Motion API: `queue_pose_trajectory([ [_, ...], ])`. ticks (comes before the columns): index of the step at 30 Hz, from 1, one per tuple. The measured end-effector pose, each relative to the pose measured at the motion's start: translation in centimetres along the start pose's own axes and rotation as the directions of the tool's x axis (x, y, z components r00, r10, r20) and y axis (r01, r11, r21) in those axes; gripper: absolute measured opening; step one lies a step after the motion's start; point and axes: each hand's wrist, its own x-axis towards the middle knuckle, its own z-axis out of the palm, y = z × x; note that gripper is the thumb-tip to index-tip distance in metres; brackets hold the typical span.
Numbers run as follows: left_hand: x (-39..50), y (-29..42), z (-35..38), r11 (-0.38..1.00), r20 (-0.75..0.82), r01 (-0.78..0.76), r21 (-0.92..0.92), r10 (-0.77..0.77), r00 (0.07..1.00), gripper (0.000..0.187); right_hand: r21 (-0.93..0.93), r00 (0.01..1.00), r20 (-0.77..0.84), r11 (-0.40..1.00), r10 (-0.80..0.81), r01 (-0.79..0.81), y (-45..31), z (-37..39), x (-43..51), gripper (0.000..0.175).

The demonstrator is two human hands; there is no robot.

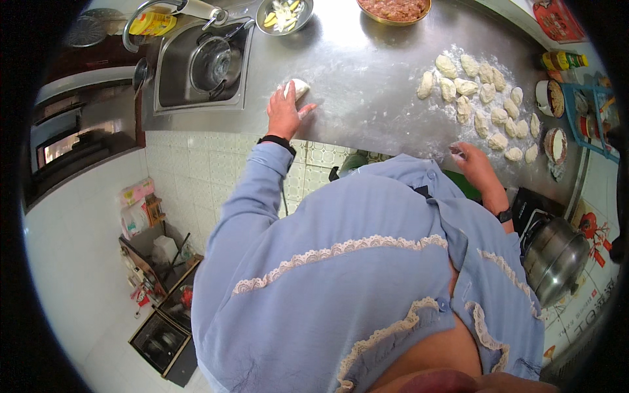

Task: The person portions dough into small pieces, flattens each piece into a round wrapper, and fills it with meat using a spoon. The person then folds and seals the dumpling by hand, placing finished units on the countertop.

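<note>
On the steel countertop [354, 103], close to the sink, lies a pale lump of dough [300, 89]. The fingers of my left hand [284, 114] press over its left side, and the thumb sticks out to the right. My right hand [472, 159] is at the counter's front edge, with bent fingers and white flour on the fingertips. Whether anything is between those fingers cannot be told. Beyond it, many small dough pieces [465, 87] are spread over a floured patch on the right of the counter.
A sink [172, 93] holds a pot [211, 61]. At the back stand a metal bowl of sliced ginger and scallion [284, 17] and a bowl of minced meat [395, 9]. To the right are a bowl of flour [556, 146], a blue rack [582, 132] and a steel pot [555, 260].
</note>
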Motion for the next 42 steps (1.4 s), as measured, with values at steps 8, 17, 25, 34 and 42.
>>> queue_pose_trajectory([
  [8, 0.9, -2.7, 2.8, 0.948, 0.024, 0.302, -0.104, -0.301, 0.953, 0.079, -0.052, 0.999, -0.035, 0.999, 0.011, -0.012, -1.4, 0.1, 1.8, 0.030],
  [17, -6.7, 5.8, 2.3, 0.935, 0.048, -0.272, -0.227, 0.289, 0.956, 0.083, -0.119, 0.998, 0.042, 0.991, -0.053, 0.058, -3.4, 1.2, 1.9, 0.030],
  [25, -3.9, 8.3, 4.2, 0.962, 0.152, -0.188, -0.197, 0.219, 0.964, 0.066, -0.091, 0.995, -0.004, 0.991, -0.101, 0.101, -3.1, 1.5, 2.1, 0.031],
  [34, 3.2, 11.5, -1.7, -0.195, 0.658, 0.700, -0.687, 0.243, 0.713, 0.052, 0.182, 0.973, -0.123, 0.960, -0.193, 0.214, -6.6, -0.7, 3.8, 0.035],
  [42, 5.1, 20.2, -6.4, 0.115, 0.448, 0.456, -0.883, 0.496, 0.743, 0.102, -0.170, 0.684, -0.366, 0.768, -0.631, 0.618, -14.3, 0.5, 7.5, 0.040],
])
